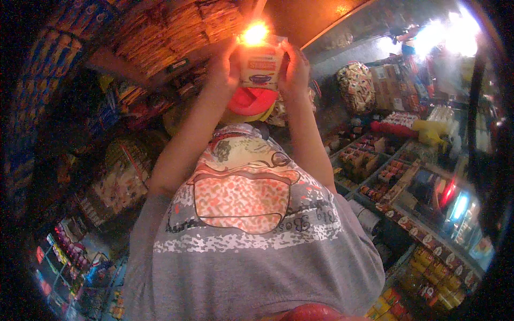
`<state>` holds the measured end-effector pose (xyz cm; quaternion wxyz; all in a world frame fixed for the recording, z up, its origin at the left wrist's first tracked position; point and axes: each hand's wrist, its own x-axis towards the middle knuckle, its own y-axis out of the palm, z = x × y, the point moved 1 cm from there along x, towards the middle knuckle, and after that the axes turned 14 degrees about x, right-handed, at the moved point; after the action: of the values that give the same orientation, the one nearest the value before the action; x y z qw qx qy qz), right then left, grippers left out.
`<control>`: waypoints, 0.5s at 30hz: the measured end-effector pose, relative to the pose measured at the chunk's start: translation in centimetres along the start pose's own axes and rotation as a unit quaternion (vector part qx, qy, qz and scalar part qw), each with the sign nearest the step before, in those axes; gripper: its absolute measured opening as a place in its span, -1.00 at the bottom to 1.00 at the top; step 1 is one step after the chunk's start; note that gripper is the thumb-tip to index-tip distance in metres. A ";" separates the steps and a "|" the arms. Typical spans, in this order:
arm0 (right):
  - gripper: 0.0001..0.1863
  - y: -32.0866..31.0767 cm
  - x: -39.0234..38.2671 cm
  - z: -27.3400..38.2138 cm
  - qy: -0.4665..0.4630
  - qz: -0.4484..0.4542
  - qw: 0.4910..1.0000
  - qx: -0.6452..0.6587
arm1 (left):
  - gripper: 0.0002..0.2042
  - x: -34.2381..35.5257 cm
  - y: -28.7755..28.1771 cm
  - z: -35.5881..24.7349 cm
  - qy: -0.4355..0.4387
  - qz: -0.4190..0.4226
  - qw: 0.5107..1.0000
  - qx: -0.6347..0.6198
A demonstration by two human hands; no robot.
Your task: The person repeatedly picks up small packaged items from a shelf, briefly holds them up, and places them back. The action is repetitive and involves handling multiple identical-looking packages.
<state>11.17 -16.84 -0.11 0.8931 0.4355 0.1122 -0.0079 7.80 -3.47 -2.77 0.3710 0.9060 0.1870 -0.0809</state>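
Note:
My left hand [229,67] and my right hand [293,69] grip a small white packet [259,69] from its two sides, raised at the top middle of the head view. Orange print and a picture of a dark bowl are on its front. A bright orange glare covers part of its top edge. Directly below it in the picture is a round red plastic lid or container [251,104], with a yellow one partly behind it.
Rows of hanging orange snack packets [160,27] fill the upper left. At right are cardboard boxes [385,88], a patterned bundle [354,85], divided trays of small goods [364,160] and a glass-topped case [439,198]. More packaged goods [72,243] line the lower left. Bright light shows upper right.

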 end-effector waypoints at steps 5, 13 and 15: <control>-0.93 0.3 0.2 -1.3 -0.002 0.028 0.999 -0.017 | -0.73 0.5 -1.8 -0.3 -0.043 0.002 0.999 -0.032; -0.93 2.3 -0.9 -1.8 0.049 0.017 0.998 0.025 | -0.71 -0.6 -2.5 -1.0 -0.029 -0.063 0.997 -0.043; -0.89 1.9 -0.4 -2.1 0.077 0.056 0.995 0.009 | -0.73 -0.3 -3.5 -1.1 -0.063 -0.071 0.994 -0.061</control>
<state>10.61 -14.04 0.19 0.8769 0.4485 0.1562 0.0743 6.17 -0.48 -4.14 0.4297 0.8593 0.2319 -0.1524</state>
